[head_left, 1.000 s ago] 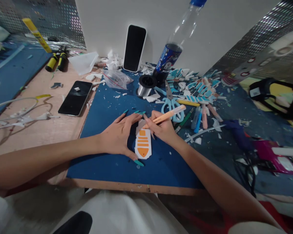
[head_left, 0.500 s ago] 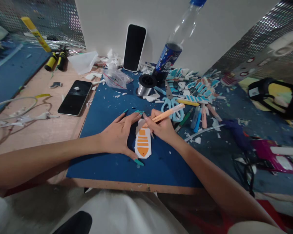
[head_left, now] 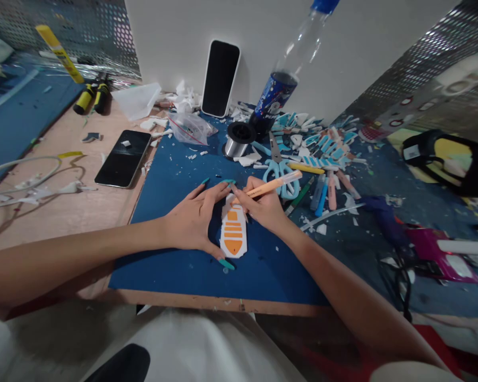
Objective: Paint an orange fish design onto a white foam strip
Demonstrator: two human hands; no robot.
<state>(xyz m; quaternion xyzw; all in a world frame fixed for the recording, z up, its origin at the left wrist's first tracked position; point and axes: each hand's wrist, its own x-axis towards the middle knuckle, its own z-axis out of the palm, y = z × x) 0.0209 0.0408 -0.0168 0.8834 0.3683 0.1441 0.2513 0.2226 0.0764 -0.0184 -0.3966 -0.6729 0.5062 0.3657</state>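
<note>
A small white cutout (head_left: 242, 245) with orange fish-bone shapes coloured on it lies on the blue mat (head_left: 175, 273). My left hand (head_left: 191, 220) is spread flat along its left side, with the fingertips at its top end and the thumb by its bottom corner. In my right hand (head_left: 265, 209) is an orange marker (head_left: 269, 187), gripped like a pen and slanting up to the right. Its tip meets the upper part of the cutout, partly hidden by my fingers. Light blue scissors (head_left: 278, 164) lie just beyond my right hand.
A dark phone (head_left: 123, 159) lies at left; another phone (head_left: 221, 78) leans upright at the back. Behind the hands stand a wire spool (head_left: 239, 139) and a cola bottle (head_left: 274, 98). Painted cutouts (head_left: 329, 146) and several markers (head_left: 322, 193) crowd the right. Yellow-handled pliers (head_left: 91, 98) rest at far left.
The marker has shifted slightly left at its tip, and a little more orange shows at the top of the cutout. My left hand has stayed in place.
</note>
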